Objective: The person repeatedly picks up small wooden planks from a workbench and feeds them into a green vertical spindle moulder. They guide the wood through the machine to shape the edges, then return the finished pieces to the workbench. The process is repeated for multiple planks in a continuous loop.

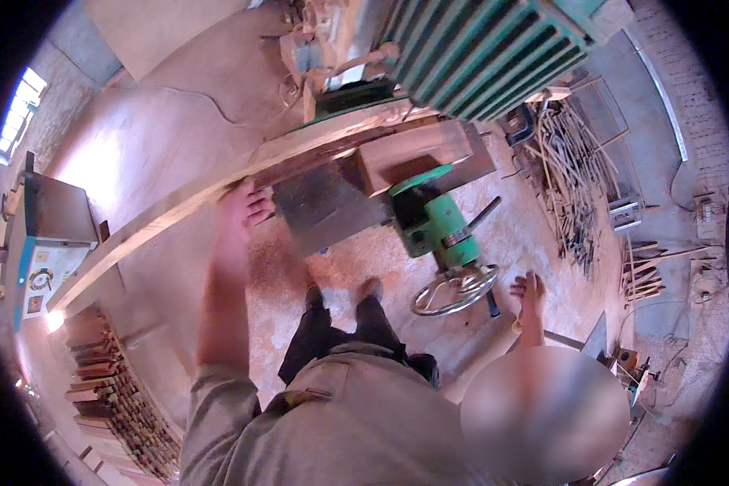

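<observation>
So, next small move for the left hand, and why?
Probably steady the long wooden beam with the left hand: that hand is at its near edge, and the beam runs far left past the dark metal table, so that end could swing.

A woodworking workshop: a green metal machine with a round silvery handwheel (448,228), thin brown wooden strips (571,178) heaped near the floor's (340,271) right edge, reddish-brown wooden boards (109,381) stacked toward its left.

Matt wooden plank (186,202), glossy metal handwheel (462,283), matt cloth shirt (356,405)
</observation>
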`<state>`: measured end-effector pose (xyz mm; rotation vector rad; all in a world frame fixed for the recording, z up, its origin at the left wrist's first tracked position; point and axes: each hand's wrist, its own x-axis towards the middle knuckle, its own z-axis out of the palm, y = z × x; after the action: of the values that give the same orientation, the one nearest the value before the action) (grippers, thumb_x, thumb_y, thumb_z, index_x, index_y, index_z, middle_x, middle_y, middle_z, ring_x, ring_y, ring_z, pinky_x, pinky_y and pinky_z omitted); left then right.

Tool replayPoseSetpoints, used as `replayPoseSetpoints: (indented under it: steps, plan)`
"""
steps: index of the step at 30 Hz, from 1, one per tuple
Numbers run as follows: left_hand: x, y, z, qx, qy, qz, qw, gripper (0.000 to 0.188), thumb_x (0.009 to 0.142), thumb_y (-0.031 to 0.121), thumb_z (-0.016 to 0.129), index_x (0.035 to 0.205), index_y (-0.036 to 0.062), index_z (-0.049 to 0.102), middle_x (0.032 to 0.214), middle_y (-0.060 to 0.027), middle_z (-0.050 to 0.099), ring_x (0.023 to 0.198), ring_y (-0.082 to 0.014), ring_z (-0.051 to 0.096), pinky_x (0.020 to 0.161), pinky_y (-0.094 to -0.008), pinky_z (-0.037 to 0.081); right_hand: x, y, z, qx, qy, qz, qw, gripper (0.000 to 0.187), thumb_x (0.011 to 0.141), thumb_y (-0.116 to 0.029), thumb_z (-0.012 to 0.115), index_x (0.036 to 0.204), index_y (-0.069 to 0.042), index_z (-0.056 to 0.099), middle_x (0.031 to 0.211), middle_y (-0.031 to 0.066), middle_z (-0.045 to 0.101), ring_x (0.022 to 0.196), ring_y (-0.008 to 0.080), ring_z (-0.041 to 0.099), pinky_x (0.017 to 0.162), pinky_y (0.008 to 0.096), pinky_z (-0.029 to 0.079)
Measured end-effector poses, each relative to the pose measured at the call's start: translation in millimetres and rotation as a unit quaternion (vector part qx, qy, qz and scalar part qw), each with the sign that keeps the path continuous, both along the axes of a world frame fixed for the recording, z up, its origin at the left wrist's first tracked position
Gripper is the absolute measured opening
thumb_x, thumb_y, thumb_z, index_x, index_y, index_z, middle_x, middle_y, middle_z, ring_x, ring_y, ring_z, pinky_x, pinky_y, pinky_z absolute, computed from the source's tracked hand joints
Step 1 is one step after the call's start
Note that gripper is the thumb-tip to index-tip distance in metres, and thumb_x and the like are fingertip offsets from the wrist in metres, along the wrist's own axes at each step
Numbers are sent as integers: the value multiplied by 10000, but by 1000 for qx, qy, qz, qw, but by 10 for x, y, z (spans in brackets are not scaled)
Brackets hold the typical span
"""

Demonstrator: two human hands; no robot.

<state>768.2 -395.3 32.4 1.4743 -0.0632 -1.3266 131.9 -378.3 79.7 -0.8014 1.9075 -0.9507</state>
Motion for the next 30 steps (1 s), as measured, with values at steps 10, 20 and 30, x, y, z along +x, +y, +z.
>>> replayPoseSetpoints:
  steps: [10,20,30]
  plan:
    - [844,1577,176,-226,-170,31,959,253,906,137,547,1152,81,521,986,-83,638,865,-191,655,678,-295,564,242,1436,-503,66,-95,-106,988,327,929,-367,505,1026,-55,511,754,85,607,524,149,571,426,260,496]
    - [-321,1964,625,-306,-9,-10,952,324,902,168,546,1220,157,487,1038,-75,624,885,-243,622,670,-327,485,1089,1691,257,-92,-99,128,983,258,890,-122,558,1116,0,571,1009,106,631,880,188,621,783,321,514]
    - [-3963,2595,665,-61,190,-429,881,368,871,382,559,1075,75,563,834,-106,639,673,-236,635,565,-339,527,407,3017,576,-316,-406,51,856,455,859,-239,631,1211,8,484,1169,89,553,1126,177,484,986,341,380]
